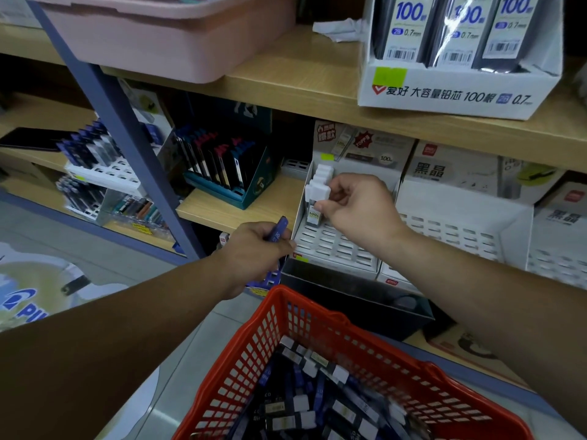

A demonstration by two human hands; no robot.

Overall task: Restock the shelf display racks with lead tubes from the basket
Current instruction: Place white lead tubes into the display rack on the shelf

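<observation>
Wood shop shelves (pixel 279 87) fill upper frame. Centre: white-capped lead tube (pixel 313 214) upright at back-left slots of white display rack (pixel 333 246), R hand (pixel 355 204) fingers pinched on it. L hand (pixel 254 252) just left, fingers curled round blue tube (pixel 278 230). More tubes (pixel 317 401) in red basket (pixel 254 360), btm centre.

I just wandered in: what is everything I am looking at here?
red basket: one, red, bottom centre, in front of the shelves
loose lead tubes: many, blue, black and white, piled in the basket
white rack: one, white, middle shelf, most slots empty
white-capped tubes: a few, white caps, rack's back left
pink tub: one, pink, top shelf, left
lead box: one, white, top shelf, right
teal box: one, teal, middle shelf, left of the rack
left hand: one, holds a blue tube beside the rack's left wall
right hand: one, pinches a labelled tube over the rack
</observation>
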